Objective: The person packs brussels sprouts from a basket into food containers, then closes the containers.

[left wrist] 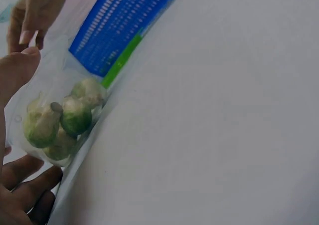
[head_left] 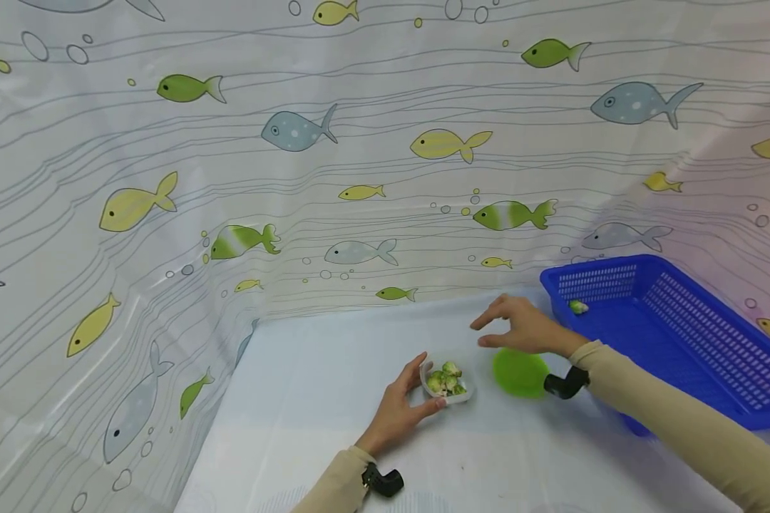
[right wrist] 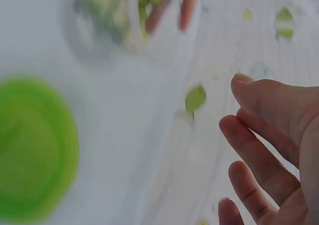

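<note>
I see the left hand (head_left: 398,407) gripping the sprout container (head_left: 460,399), lower centre; the green lid (head_left: 520,376) lies rightward, just below the right hand (head_left: 525,326), empty, fingers parted.

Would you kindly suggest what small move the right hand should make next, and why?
I would probably reach the right hand to the sprout in the blue basket: that hand looks empty, while the left hand holds the container, whose open top shows other sprouts inside.

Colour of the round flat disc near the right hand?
Bright green round flat disc; best seen in the head view.
</note>
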A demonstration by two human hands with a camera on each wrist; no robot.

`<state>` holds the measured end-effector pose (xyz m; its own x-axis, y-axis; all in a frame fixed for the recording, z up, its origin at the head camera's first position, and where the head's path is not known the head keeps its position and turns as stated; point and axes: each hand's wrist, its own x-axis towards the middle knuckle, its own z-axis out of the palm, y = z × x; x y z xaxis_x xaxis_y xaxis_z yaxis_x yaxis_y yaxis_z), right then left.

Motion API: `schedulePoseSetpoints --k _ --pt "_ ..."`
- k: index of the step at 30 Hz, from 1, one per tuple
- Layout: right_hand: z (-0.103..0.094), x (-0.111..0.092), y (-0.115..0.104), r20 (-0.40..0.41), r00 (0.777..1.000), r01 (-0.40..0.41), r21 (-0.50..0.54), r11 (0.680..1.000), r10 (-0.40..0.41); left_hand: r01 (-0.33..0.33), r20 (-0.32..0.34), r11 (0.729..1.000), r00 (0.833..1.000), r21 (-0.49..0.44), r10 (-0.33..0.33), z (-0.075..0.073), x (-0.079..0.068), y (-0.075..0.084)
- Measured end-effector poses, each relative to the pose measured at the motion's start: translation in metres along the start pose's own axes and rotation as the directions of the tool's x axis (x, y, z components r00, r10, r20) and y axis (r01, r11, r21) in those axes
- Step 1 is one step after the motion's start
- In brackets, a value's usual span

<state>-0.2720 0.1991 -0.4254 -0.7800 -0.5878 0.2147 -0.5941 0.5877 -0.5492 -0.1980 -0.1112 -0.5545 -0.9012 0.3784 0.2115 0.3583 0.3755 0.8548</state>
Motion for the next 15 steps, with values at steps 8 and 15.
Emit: schedulePoseSetpoints --k 8,15 --pt "-0.080 -0.016 0.044 -0.095 0.985 -0.149 -0.065 0.987 0.142 -0.022 -0.002 1.000 1.000 0.009 0.022 -0.001 -0.002 0.000" --pt "-0.111 -0.034 0.084 -0.128 0.974 -0.202 -0.129 0.971 0.186 -0.008 0.005 1.000 1.000 -0.006 0.008 -0.001 -0.001 0.001"
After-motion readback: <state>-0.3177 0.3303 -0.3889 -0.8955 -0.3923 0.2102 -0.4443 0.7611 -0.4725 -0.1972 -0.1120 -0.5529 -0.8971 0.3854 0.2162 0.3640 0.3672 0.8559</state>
